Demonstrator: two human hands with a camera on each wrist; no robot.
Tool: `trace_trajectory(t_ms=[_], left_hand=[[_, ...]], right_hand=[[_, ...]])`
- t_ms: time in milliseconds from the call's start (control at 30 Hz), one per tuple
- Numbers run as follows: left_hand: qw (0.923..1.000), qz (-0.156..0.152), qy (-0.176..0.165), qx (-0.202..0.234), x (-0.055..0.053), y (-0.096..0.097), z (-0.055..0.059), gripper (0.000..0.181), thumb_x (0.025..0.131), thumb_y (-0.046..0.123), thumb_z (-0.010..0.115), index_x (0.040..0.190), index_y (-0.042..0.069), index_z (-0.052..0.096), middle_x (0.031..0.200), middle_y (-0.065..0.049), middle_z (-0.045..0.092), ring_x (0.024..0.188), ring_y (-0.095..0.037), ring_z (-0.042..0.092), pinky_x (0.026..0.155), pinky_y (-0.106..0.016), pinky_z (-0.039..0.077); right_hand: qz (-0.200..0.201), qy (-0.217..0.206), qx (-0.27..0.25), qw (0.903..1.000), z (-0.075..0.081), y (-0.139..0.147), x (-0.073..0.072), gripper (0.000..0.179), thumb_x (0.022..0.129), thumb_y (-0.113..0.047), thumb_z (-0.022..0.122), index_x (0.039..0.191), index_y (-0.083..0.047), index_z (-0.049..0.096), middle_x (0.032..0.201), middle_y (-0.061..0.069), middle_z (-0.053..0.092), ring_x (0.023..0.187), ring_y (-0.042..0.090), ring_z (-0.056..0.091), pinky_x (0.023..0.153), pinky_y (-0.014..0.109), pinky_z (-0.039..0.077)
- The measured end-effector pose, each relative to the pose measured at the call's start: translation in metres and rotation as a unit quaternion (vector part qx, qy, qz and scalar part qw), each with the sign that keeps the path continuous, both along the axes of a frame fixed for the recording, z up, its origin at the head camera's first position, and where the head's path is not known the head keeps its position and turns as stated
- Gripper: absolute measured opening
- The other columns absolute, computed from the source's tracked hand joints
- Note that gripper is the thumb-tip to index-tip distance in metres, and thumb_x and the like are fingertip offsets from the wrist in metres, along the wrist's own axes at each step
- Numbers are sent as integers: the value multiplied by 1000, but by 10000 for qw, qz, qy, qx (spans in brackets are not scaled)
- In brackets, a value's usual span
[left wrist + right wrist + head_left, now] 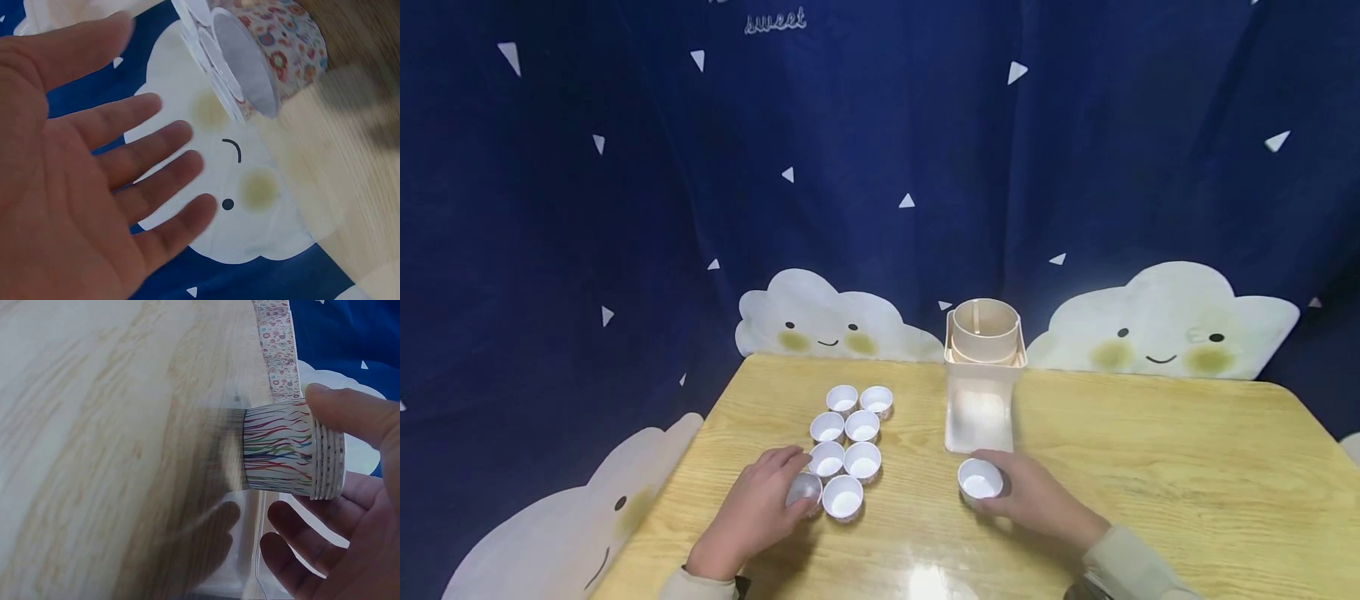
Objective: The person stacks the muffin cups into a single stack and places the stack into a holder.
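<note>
My left hand (756,512) is at the front-left paper cup (805,492) of a two-column group, its fingers spread around the far side and thumb near the front. In the left wrist view that hand shows its palm, fingers extended and apart from a floral-printed cup (294,53). My right hand (1037,497) pinches a small nested stack of paper cups (278,450) between thumb and fingers. Wavy coloured streaks mark the outside of this stack, and several rims show at its top. It stands upright close over the wooden table (1150,467).
Several white-lined paper cups (862,458) stand upright in two columns at the left. Just beyond my right hand is a beige plastic holder (981,417) with a round cylinder (987,343) on top. A dark blue curtain (865,125) with clouds hangs behind the table.
</note>
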State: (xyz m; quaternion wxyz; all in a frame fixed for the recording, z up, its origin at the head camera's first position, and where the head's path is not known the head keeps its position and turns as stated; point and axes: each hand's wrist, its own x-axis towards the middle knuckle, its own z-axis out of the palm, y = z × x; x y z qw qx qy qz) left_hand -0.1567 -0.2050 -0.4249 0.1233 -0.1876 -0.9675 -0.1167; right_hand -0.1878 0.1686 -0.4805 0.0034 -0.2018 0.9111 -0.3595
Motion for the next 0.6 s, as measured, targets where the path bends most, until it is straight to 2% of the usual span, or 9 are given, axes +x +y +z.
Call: trace_trajectory(t_ms=[133,400,500,600], left_hand=[[9998,57,-199,39,0,0,-3,52,76,24,83,120,3,66,127,-19,65,119,-37,60,91,-56,52],[9997,72,-176,-131,-3,-1,-5,53,76,23,82,122,3,64,125,-15,66,116,-35,61,86,-54,52],[9992,65,-361,-176,-5,-2,-4,54,76,26,82,123,5,64,124,-12,66,113,-34,62,85,-53,52],[9967,291,-726,-207,-2,-6,-4,59,76,30,81,126,4,63,130,-14,64,116,-36,61,88,-55,52]], right_hand=[[12,39,49,10000,1,0,-1,61,71,-28,86,125,-8,66,117,5,71,105,23,65,86,31,51],[-65,69,111,9999,-1,2,-1,56,74,-29,85,125,-12,66,117,0,71,105,19,64,87,32,51],[-129,143,179,9997,-1,1,-1,56,75,-29,85,125,-11,66,118,1,71,107,20,65,89,34,52],[-69,207,251,9994,-1,-3,-1,61,75,-29,85,128,-6,62,121,6,70,108,23,65,89,36,53]])
